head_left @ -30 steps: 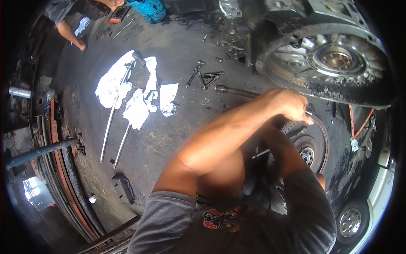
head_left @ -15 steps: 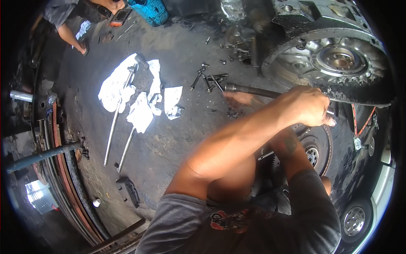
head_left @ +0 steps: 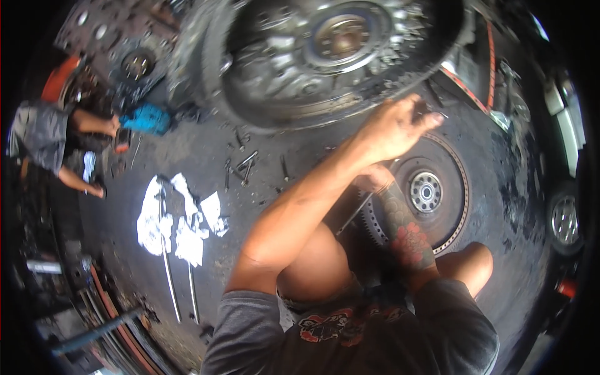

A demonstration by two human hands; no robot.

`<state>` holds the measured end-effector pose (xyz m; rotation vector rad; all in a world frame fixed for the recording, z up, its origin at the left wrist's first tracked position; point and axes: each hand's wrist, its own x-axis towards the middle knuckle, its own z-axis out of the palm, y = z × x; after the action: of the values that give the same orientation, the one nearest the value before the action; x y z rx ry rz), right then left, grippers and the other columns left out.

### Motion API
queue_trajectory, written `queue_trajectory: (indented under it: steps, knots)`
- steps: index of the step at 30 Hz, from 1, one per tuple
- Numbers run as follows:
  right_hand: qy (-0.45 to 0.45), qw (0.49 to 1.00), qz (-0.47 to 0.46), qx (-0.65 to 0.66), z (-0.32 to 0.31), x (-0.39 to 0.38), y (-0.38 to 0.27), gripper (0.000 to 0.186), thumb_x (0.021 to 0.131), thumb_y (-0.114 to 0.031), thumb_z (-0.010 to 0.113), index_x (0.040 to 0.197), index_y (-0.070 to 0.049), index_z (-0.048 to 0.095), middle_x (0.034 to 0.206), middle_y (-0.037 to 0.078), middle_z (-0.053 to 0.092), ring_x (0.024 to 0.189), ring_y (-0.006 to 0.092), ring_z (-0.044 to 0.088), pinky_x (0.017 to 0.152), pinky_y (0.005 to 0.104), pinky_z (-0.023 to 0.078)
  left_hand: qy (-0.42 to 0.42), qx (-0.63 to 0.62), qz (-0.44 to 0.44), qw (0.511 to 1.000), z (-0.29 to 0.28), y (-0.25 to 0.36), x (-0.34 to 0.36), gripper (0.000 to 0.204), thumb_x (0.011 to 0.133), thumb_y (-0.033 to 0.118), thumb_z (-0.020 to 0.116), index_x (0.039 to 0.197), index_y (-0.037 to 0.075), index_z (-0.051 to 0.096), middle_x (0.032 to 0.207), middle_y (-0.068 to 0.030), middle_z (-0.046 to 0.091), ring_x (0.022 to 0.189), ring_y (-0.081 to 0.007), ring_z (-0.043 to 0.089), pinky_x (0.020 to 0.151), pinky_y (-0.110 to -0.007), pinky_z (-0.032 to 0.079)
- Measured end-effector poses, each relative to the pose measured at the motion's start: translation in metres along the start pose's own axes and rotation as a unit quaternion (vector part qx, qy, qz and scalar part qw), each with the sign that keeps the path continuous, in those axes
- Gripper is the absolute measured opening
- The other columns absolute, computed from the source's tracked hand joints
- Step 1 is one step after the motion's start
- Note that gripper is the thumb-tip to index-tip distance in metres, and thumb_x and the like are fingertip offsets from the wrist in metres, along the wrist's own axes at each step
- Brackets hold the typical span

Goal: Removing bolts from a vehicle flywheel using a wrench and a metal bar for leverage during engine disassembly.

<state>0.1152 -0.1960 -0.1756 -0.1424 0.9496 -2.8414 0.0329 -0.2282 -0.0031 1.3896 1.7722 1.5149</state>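
Observation:
My left hand (head_left: pixel 395 128) reaches up and to the right, its fingers curled and thumb pinched against them. What it grips is too blurred to make out; a small bright tip shows by the thumb. My tattooed right forearm crosses beneath it, and my right hand (head_left: pixel 374 179) lies partly behind my left wrist, fingers hidden. A thin metal rod (head_left: pixel 355 214) slants below that hand, beside the toothed rim of a flywheel (head_left: pixel 459 215) on the floor. Just beyond my left hand stands a large round metal housing (head_left: pixel 300 103) with a bolted hub (head_left: pixel 340 39).
Several bolts (head_left: pixel 242 169) lie on the dark floor. White rags (head_left: pixel 153 222) and two long-handled bars (head_left: pixel 169 281) are at left. Farther off are a blue basket (head_left: pixel 147 119), an engine block (head_left: pixel 109 28) and another person (head_left: pixel 40 134). A car wheel (head_left: pixel 564 219) stands at right.
My view has swung right. The dark bar that was in my left hand no longer shows clearly. My right hand has drawn back from the bolts toward the flywheel.

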Motion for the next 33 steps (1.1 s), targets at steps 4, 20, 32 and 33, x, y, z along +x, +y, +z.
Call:
queue_trajectory:
  steps: [4, 20, 32, 33]
  knots:
    - [0.115, 0.991, 0.018, -0.071, 0.000, -0.058, -0.029, 0.044, 0.089, -0.015, 0.055, 0.127, 0.003, 0.042, 0.116, 0.014, 0.054, 0.112, 0.0274, 0.051, 0.088, 0.0424, 0.046, 0.022, 0.021, -0.060, 0.998, 0.057, -0.023, 0.040, 0.055, 0.086, 0.053, 0.052, 0.094, 0.000, 0.056, 0.061, -0.0021, 0.052, 0.055, -0.0110, 0.051, 0.052, -0.024, 0.043]
    - [0.377, 0.902, -0.197, -0.077, 0.029, -0.112, -0.180, 0.016, 0.090, -0.017, 0.053, 0.093, -0.001, 0.052, 0.065, 0.003, 0.047, 0.041, 0.0055, 0.035, 0.034, 0.0198, 0.024, 0.250, -0.602, -0.196, 0.732, 0.079, -0.078, 0.188, 0.028, 0.097, 0.021, 0.027, 0.096, 0.000, 0.045, 0.080, -0.0167, 0.057, 0.065, -0.0265, 0.055, 0.061, -0.041, 0.048]
    - [0.383, 0.918, -0.052, -0.088, 0.033, -0.110, -0.228, 0.030, 0.094, -0.024, 0.041, 0.109, 0.000, 0.053, 0.058, -0.003, 0.033, 0.040, 0.0049, 0.024, 0.032, 0.0200, 0.017, 0.258, -0.735, -0.178, 0.601, 0.095, -0.090, 0.195, 0.015, 0.096, 0.014, 0.034, 0.098, 0.003, 0.043, 0.089, -0.0167, 0.059, 0.073, -0.0284, 0.059, 0.070, -0.045, 0.052]
    - [0.379, 0.923, -0.051, -0.046, 0.026, -0.111, -0.227, 0.030, 0.094, -0.024, 0.042, 0.110, 0.000, 0.052, 0.058, -0.003, 0.032, 0.040, 0.0049, 0.024, 0.032, 0.0200, 0.017, 0.281, -0.722, -0.184, 0.605, 0.099, -0.090, 0.194, 0.013, 0.096, 0.014, 0.036, 0.098, 0.005, 0.045, 0.089, -0.0153, 0.059, 0.073, -0.0278, 0.060, 0.069, -0.044, 0.053]
